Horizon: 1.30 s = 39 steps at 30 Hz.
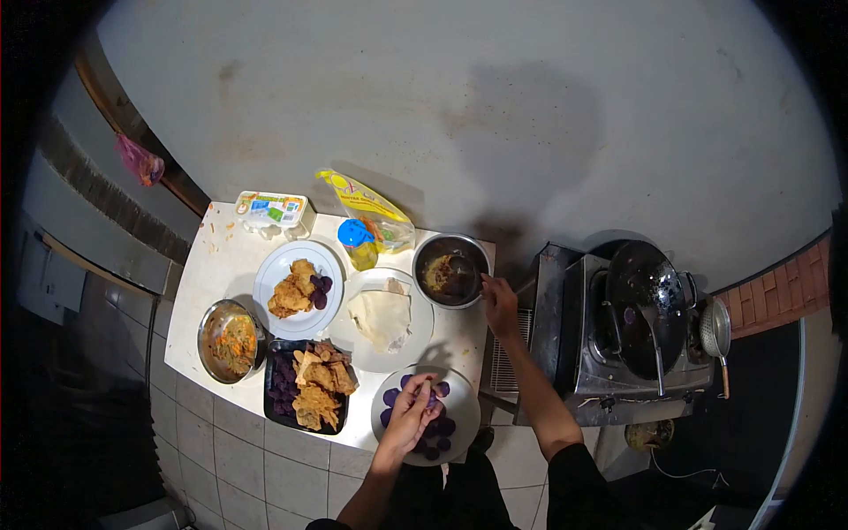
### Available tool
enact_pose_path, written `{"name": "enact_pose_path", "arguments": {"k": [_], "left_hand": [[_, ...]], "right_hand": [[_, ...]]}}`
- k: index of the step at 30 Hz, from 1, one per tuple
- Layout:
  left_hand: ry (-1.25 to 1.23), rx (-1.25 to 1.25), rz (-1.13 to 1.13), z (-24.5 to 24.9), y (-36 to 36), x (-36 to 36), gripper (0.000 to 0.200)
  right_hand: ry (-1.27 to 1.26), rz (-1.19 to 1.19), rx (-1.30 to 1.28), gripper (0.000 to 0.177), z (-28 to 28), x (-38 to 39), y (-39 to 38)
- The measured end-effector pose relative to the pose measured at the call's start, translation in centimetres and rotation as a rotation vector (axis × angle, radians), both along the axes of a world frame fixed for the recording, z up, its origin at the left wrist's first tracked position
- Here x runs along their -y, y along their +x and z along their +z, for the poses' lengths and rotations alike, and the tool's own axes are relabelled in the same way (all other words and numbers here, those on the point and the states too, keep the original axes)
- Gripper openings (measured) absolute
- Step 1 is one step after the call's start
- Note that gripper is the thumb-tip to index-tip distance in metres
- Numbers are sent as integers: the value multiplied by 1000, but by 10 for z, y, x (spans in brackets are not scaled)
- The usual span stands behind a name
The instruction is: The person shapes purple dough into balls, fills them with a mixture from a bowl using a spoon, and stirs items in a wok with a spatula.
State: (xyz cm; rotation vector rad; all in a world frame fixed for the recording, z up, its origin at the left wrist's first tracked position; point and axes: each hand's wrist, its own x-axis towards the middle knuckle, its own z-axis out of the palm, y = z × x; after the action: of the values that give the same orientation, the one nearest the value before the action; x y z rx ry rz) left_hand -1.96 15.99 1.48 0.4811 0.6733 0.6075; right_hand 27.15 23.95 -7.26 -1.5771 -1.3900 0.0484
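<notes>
My left hand [412, 413] is closed in a pinch above a pale plate [472, 413] of dark purple balls [445, 427]. A bit of purple shows between its fingertips, seemingly one of the balls. To the upper right, my right hand [501, 307] has its fingers drawn together at the rim of a metal bowl [485, 256]. Brown and yellowish stuff lies in that bowl, along with a dark rounded shape. I cannot tell what the right fingers grip. A white plate with a pale folded sheet [382, 318] lies left of the right hand.
Left on the table are a plate with fried pieces [291, 293], a black tray [332, 427] of fried and purple food, and a steel bowl [206, 346]. Behind stand a blue-capped bottle [356, 238], a yellow bag [375, 208] and a plastic box [276, 215]. A wok [638, 331] sits on the stove.
</notes>
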Motion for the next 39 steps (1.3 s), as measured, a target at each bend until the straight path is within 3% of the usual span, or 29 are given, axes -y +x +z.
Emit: {"name": "enact_pose_path", "arguments": {"k": [4, 10, 13, 19, 28, 35, 39], "left_hand": [[-71, 115, 112, -8, 7, -7, 23], [31, 48, 88, 18, 11, -19, 33], [104, 27, 37, 19, 7, -19, 39], [131, -8, -11, 15, -9, -21, 38], [36, 90, 73, 14, -4, -36, 35], [8, 239, 133, 12, 18, -58, 34], [-29, 255, 126, 31, 31, -66, 36]], "right_hand": [[-34, -54, -28, 20, 1, 1, -6], [-8, -128, -143, 25, 4, -1, -6], [-66, -190, -587, 32, 5, -5, -8], [72, -178, -794, 34, 24, 0, -9], [138, -209, -837, 34, 81, 25, -16], [154, -171, -812, 32, 155, 55, -42], [164, -135, -788, 32, 184, 70, -51]]}}
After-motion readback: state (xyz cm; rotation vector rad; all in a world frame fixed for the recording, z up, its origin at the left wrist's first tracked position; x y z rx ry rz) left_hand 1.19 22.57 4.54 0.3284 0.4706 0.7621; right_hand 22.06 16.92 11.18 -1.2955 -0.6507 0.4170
